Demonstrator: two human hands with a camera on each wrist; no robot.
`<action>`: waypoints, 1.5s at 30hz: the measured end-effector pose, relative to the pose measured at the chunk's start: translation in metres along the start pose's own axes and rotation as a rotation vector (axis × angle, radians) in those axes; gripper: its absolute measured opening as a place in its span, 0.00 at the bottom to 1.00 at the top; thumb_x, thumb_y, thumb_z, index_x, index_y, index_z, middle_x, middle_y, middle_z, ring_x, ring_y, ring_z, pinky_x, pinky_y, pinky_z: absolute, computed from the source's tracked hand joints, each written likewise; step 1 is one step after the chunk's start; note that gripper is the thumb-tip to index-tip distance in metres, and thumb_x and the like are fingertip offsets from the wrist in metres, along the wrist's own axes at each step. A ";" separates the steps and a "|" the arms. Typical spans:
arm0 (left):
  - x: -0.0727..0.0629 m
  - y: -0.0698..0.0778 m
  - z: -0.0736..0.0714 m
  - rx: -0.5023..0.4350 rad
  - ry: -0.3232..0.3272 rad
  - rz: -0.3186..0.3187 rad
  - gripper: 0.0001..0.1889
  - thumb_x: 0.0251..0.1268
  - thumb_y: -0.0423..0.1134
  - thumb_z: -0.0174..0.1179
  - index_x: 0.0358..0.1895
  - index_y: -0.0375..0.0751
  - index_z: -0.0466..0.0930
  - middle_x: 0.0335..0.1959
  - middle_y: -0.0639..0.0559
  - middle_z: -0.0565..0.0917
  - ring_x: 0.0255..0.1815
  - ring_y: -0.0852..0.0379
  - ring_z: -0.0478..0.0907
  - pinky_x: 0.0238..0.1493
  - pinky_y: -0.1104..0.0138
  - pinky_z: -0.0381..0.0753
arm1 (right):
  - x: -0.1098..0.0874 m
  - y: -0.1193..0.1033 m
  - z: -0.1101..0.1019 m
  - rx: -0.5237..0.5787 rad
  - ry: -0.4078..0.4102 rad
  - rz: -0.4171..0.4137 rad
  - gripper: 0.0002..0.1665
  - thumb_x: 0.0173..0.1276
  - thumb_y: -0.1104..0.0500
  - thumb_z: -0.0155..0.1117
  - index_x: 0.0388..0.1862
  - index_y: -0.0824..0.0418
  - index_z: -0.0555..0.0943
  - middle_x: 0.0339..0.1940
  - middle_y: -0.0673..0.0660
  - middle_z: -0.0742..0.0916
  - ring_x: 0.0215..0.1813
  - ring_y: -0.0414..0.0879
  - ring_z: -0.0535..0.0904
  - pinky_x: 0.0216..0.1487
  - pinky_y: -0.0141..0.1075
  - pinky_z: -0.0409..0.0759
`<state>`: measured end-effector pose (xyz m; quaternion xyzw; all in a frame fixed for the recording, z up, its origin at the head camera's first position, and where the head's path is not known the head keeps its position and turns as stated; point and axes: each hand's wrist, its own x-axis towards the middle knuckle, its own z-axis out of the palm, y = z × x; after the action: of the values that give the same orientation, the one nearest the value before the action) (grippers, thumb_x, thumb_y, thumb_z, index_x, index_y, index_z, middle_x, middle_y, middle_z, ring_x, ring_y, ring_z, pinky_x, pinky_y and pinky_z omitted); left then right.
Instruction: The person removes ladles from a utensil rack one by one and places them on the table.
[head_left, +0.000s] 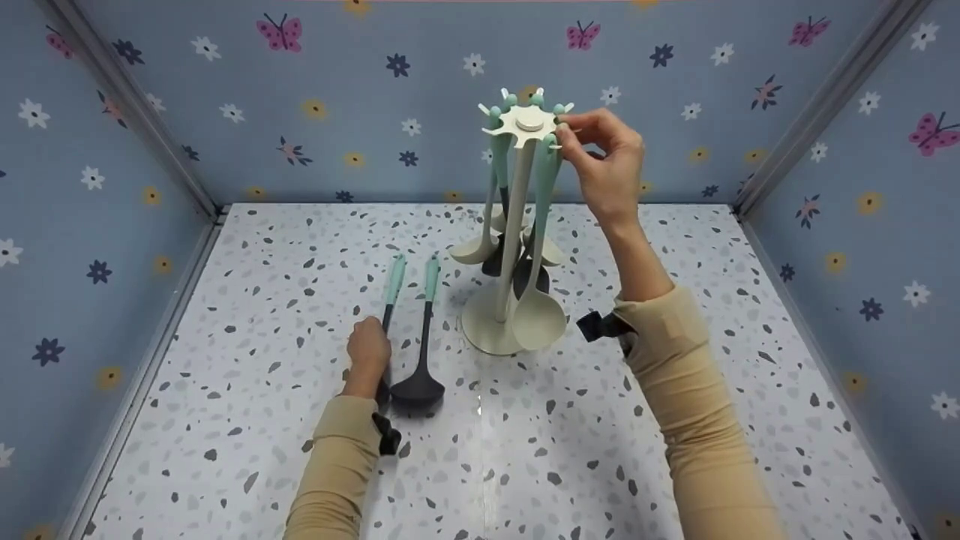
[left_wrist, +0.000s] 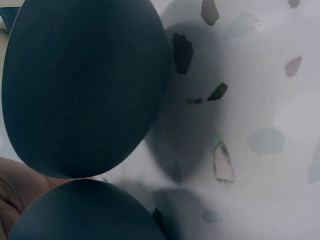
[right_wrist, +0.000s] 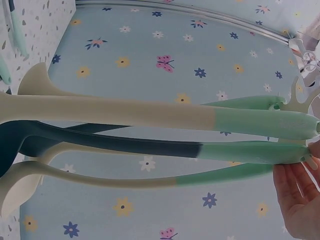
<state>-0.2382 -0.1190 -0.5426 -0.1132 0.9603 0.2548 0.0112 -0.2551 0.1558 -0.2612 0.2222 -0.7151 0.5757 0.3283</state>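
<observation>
A cream utensil stand [head_left: 529, 120] with a hooked top holds several cream and dark kitchen utensils with mint-green handles. At one hook, my right hand [head_left: 611, 161] pinches the handle end of a dark utensil [right_wrist: 250, 151]; its head hangs partly behind a cream ladle [head_left: 538, 321]. On the table, my left hand [head_left: 369, 349] grips the dark shaft of a mint-handled utensil [head_left: 394, 281], whose head is mostly hidden by the wrist. To its right lies a dark ladle [head_left: 418, 386] with its handle pointing away. Two dark rounded heads fill much of the left wrist view.
The speckled white table [head_left: 600, 450] is enclosed by blue flowered panels [head_left: 420, 97] at the back and both sides. The stand's round base [head_left: 480, 330] sits toward the back, right of the lying utensils. Grey metal frame posts [head_left: 832, 97] line the corners.
</observation>
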 end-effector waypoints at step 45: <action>-0.008 0.014 -0.021 -0.068 0.068 0.006 0.10 0.53 0.33 0.59 0.28 0.26 0.75 0.27 0.34 0.77 0.29 0.40 0.76 0.29 0.52 0.73 | 0.000 -0.001 0.000 -0.016 0.000 0.018 0.07 0.59 0.69 0.58 0.33 0.76 0.78 0.29 0.55 0.82 0.28 0.43 0.75 0.31 0.31 0.76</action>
<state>-0.2326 -0.1152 -0.5169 -0.1194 0.9512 0.2834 -0.0261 -0.2540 0.1554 -0.2604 0.2133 -0.7216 0.5729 0.3250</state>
